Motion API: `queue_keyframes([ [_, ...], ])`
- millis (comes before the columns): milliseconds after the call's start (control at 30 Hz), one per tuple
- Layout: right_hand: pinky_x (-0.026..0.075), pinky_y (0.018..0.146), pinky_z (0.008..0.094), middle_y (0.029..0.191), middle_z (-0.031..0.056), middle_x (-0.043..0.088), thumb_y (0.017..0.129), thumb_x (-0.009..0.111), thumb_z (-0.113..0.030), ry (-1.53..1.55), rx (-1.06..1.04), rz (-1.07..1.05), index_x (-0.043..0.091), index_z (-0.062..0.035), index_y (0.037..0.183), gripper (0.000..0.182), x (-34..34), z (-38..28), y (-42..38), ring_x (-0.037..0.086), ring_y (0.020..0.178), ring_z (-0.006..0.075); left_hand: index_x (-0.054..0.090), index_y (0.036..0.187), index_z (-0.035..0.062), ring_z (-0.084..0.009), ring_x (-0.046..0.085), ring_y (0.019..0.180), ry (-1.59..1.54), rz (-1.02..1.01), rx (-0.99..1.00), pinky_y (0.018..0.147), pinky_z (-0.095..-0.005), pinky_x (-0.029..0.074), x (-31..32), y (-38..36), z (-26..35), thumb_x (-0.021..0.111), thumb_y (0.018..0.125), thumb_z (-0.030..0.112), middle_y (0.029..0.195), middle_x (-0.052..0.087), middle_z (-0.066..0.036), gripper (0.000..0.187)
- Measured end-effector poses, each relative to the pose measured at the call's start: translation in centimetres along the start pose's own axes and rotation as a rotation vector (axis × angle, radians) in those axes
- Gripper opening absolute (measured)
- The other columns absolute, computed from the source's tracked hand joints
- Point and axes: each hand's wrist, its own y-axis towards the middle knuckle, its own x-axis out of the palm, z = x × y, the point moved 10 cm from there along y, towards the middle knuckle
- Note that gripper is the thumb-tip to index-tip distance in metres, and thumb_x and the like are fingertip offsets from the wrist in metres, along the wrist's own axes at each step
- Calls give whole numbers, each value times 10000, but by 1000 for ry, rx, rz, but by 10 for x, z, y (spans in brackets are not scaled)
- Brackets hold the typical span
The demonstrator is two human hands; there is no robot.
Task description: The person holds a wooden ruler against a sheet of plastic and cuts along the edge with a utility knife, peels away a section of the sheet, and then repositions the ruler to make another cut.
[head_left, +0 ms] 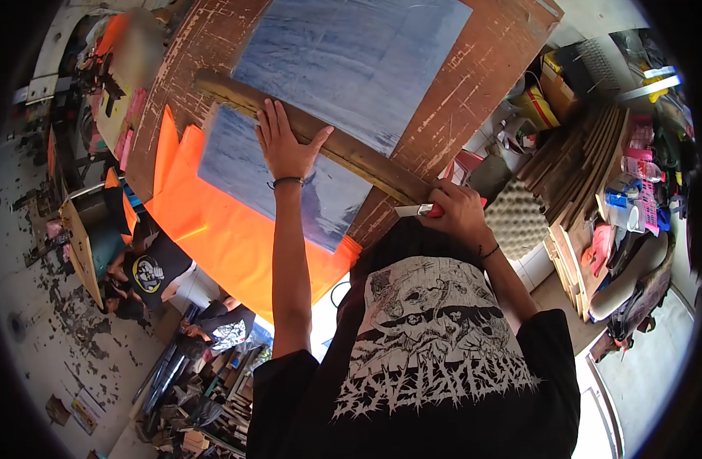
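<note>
My left hand (289, 151) lies flat with fingers spread, pressing on a long wooden bar (351, 153) and the blue-grey sheet (236, 153) beneath it. Its fingertips and thumb rest on the bar. My right hand (459, 213) is closed around a red-handled cutter knife (423, 209), its pale blade pointing left, near the bar's right end. A larger blue-grey sheet (343, 61) lies beyond the bar. Bright orange material (221, 222) spreads under the nearer sheet and hangs over the table edge.
The worn brown table (473, 99) has scratched paint. On the right are stacked wooden strips (580, 168), egg-crate foam (515, 218) and a shelf of mixed items. Two other people (156, 264) are at the lower left, near a pile of scraps (221, 390).
</note>
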Motion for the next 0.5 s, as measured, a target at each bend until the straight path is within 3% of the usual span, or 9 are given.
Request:
queue_keyframes([
  [200,544,659,406,967,55,622,686,862,-330,9,-14,-27,603,-98,849,384,-3,0,4,670,768,264,279,1558,-37,-373,181,1535,-15,23,13,1252,-522,140,-3,0,2,682,708,809,1654,224,-190,1266],
  [300,558,641,391,989,38,608,700,852,-335,-14,-37,-38,606,-102,855,373,-4,3,7,677,754,249,298,1554,-20,-381,220,1519,-11,44,16,1238,-534,176,-8,-1,5,735,735,728,1646,252,-180,1192],
  [500,558,649,382,1042,28,624,706,855,-341,17,-28,-52,624,-90,861,375,-7,5,9,689,779,241,274,1558,-27,-374,197,1527,7,9,3,1255,-519,141,-2,-1,2,719,703,779,1651,229,-183,1256],
])
